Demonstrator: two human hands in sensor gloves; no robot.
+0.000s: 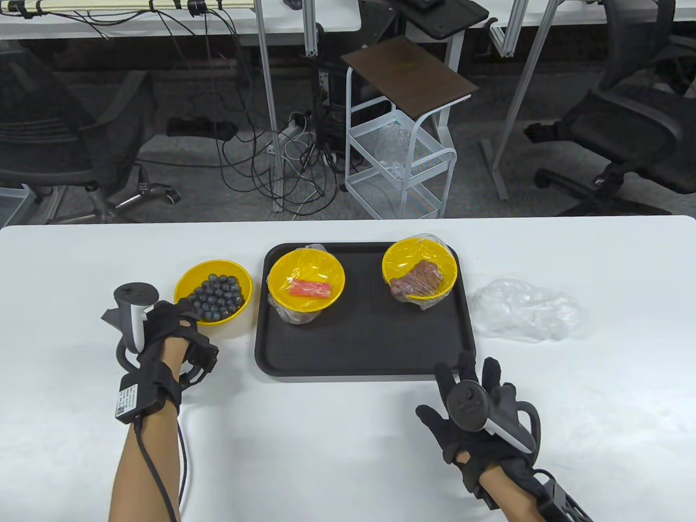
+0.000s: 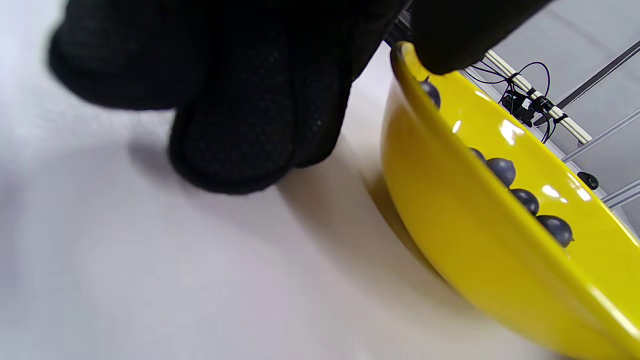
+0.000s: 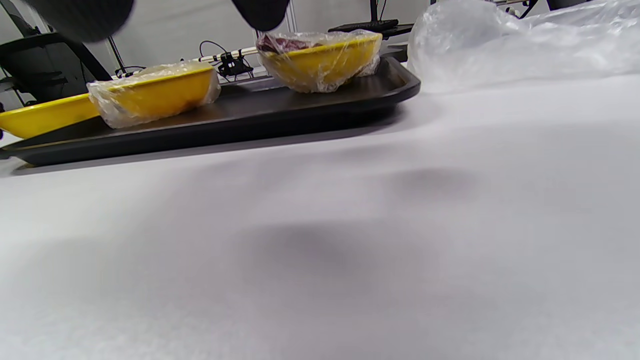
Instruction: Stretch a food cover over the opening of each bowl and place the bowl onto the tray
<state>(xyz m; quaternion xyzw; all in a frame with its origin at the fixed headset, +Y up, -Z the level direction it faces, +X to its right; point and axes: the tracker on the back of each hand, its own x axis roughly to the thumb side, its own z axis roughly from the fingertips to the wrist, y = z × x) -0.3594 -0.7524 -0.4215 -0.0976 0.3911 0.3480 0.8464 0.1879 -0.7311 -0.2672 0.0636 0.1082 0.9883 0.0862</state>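
Note:
An uncovered yellow bowl of blueberries point(image 1: 213, 291) sits on the white table just left of the black tray point(image 1: 364, 348). My left hand point(image 1: 190, 319) is at its near-left rim. In the left wrist view the thumb point(image 2: 450, 40) lies over the bowl's rim point(image 2: 405, 65) and the curled fingers point(image 2: 235, 125) sit beside its outer wall. On the tray stand two film-covered yellow bowls, one with a red strip point(image 1: 307, 285) and one with brown food point(image 1: 420, 269). My right hand point(image 1: 467, 380) hovers with spread fingers at the tray's near-right corner, holding nothing.
A heap of clear plastic food covers point(image 1: 524, 310) lies on the table right of the tray, also large in the right wrist view point(image 3: 525, 40). Beyond the table's far edge stand a white wire cart point(image 1: 402, 157), office chairs and cables.

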